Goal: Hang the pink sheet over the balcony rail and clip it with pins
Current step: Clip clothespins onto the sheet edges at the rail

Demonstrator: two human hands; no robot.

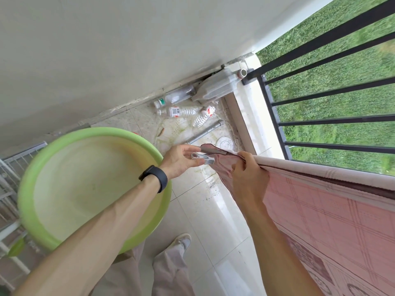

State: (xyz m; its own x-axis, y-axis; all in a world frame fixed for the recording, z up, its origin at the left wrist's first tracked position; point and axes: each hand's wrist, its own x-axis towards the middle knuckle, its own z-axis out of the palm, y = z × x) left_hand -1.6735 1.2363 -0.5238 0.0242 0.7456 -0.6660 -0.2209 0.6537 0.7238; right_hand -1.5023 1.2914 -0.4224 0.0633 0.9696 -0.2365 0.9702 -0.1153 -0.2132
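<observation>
— Where's the sheet (320,206) lying?
— It's draping over the railing (275,116); your right hand (248,169) is pinching its edge. Your left hand (180,161), just leftward, is gripping the pin (203,157), pointing along that edge.

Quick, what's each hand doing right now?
Left hand: fingers curled, holds a clear pin.
Right hand: fingers curled, pinches the pink sheet at its top edge.
</observation>
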